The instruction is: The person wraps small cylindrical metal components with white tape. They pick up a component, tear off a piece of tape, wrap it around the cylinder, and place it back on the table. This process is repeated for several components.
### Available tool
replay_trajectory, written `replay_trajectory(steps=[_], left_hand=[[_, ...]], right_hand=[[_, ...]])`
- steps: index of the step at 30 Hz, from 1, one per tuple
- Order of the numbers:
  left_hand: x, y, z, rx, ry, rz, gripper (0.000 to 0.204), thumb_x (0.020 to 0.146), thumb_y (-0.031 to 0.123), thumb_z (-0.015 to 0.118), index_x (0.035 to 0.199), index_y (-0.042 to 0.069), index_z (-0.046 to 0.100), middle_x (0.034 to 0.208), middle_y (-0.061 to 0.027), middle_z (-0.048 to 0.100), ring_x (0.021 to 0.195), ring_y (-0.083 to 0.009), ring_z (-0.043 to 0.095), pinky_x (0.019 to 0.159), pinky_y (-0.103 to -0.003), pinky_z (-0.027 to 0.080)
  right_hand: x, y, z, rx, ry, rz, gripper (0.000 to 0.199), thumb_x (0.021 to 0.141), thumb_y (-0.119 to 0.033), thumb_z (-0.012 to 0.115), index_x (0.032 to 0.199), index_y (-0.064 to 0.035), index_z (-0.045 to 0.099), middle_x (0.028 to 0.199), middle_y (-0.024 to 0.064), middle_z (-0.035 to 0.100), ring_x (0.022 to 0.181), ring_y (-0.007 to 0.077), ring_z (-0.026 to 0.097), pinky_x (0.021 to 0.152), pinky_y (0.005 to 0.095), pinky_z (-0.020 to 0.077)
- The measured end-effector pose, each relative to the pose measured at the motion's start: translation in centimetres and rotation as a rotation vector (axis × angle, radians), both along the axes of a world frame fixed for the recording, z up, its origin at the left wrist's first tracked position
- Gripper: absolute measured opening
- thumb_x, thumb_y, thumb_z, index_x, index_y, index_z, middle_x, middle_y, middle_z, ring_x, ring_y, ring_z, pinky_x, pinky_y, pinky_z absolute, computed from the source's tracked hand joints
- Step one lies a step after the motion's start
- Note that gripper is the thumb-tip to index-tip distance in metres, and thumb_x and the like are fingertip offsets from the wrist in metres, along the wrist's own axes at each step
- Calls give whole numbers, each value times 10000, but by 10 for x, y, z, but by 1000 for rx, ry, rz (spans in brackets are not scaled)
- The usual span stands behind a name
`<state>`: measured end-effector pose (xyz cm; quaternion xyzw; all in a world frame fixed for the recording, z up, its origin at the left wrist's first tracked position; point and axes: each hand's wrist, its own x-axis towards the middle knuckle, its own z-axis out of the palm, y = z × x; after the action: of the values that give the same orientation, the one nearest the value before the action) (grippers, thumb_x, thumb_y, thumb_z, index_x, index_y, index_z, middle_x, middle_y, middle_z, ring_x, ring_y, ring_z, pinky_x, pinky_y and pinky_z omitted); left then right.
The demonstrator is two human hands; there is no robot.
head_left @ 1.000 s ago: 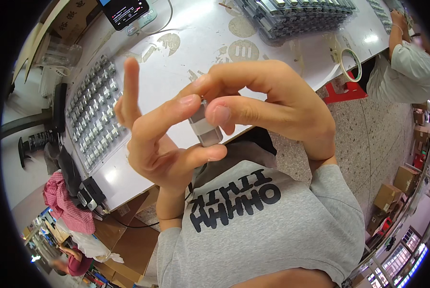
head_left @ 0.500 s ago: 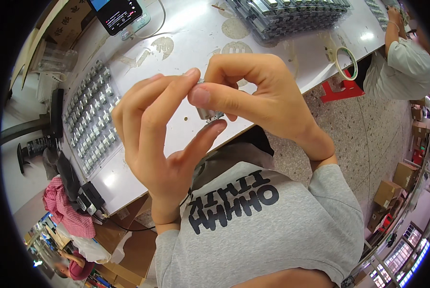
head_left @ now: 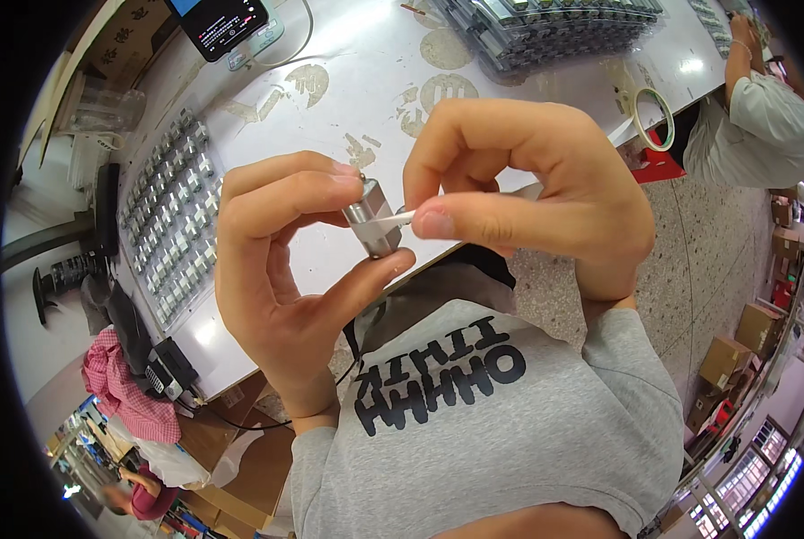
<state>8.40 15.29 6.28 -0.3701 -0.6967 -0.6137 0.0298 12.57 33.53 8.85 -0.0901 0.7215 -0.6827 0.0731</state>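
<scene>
Between the thumb and fingertips of my left hand [head_left: 281, 247] is a small silver metal motor [head_left: 379, 238], tilted, with a short pin at its upper end. My right hand [head_left: 541, 193] pinches a thin white strip [head_left: 396, 219] between thumb and forefinger. The strip's other end lies against the motor's side; whether it is stuck there I cannot tell. Both hands are held above the white table [head_left: 321, 117], near its front edge. To the left lies a clear plastic tray [head_left: 164, 310] with rows of similar small silver parts.
Stacked clear trays [head_left: 554, 40] of metal parts stand at the back. A lit phone [head_left: 227, 27] with a cable lies at the far left. A tape roll [head_left: 637, 121] sits by the right edge, near a co-worker in a light shirt [head_left: 752, 126]. Dark equipment [head_left: 105, 211] borders the left side.
My right hand has drawn away to the right from the left fingers, and the white strip now shows between them. The motor, mostly covered before, is now more exposed.
</scene>
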Motion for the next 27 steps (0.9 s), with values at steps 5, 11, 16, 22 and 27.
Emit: replay_trajectory(steps=[5,11,16,22,27], left_hand=[[4,7,0,102,-119,25,509,506,-74,743,954,7,515,967,-107,508,887,-168,535,725,-238,485],[7,9,-1,138,-114,22,507,518,-77,741,962,2,509,983,-125,504,884,-174,539,703,-235,505],[7,9,-5,173,-108,-8,524,515,-67,752,969,2,499,981,-142,503,879,-177,541,680,-229,511],[5,9,-11,250,-113,-55,544,507,-34,772,968,7,485,971,-146,510,865,-174,542,687,-232,500],[5,9,-13,315,-61,-125,546,514,19,785,970,12,485,954,-152,525,856,-193,545,740,-264,464]], right_hand=[[3,2,1,143,103,28,102,729,-29,626,794,-11,551,570,-3,485,468,29,377,428,181,253],[3,3,-1,164,138,-1,67,737,-15,602,776,-8,549,593,-3,490,503,39,401,459,197,287],[3,0,-8,22,120,-24,46,746,-13,587,749,5,545,640,7,508,576,59,442,502,204,320],[1,-3,-7,-29,136,-31,82,740,-44,599,717,7,539,639,13,512,592,74,452,547,217,347],[-2,4,-3,-51,87,92,107,722,-60,619,694,2,537,633,21,526,600,81,470,562,214,359]])
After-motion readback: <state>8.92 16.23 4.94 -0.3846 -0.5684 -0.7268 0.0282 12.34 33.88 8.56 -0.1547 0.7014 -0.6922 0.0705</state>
